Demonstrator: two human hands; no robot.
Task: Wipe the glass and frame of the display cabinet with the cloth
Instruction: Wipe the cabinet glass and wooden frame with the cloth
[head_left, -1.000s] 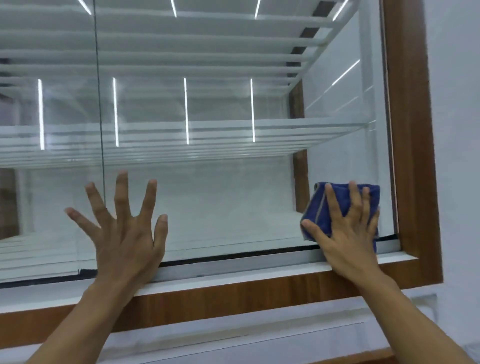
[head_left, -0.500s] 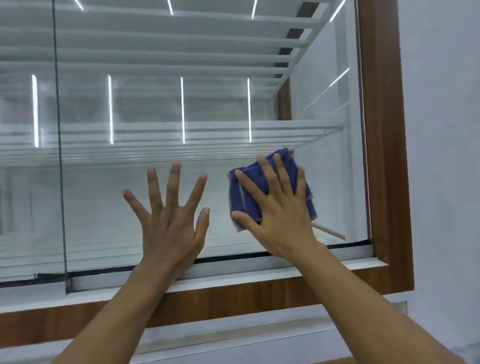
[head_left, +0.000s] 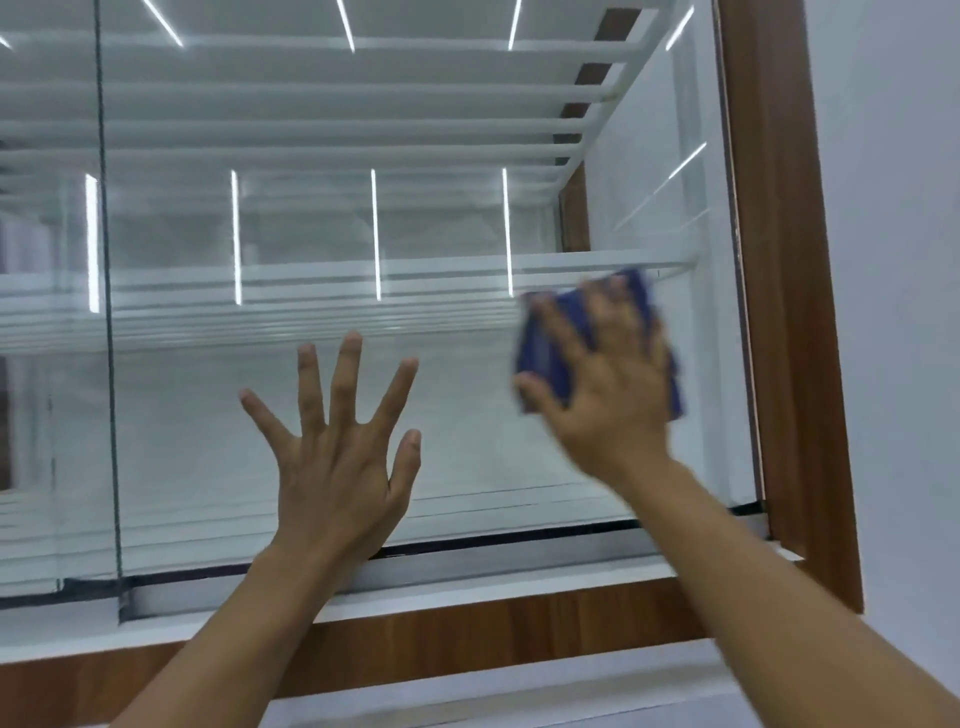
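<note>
The display cabinet has a large glass pane (head_left: 467, 218) set in a brown wooden frame (head_left: 779, 312) with a white inner sill. My right hand (head_left: 613, 384) presses a folded blue cloth (head_left: 545, 358) flat against the glass near the right edge, fingers spread and straight; hand and cloth are motion-blurred. My left hand (head_left: 337, 457) lies flat on the glass with its fingers splayed, left of the cloth and lower on the pane. It holds nothing.
A dark vertical seam (head_left: 106, 312) divides the glass at the left. White shelves (head_left: 311, 280) with reflected light strips show behind the pane. A plain white wall (head_left: 893, 260) lies right of the frame. The wooden bottom rail (head_left: 467, 629) runs under my forearms.
My right hand swept the cloth from the lower right corner to the left and up, then back right and higher on the glass. My left hand stayed flat on the pane.
</note>
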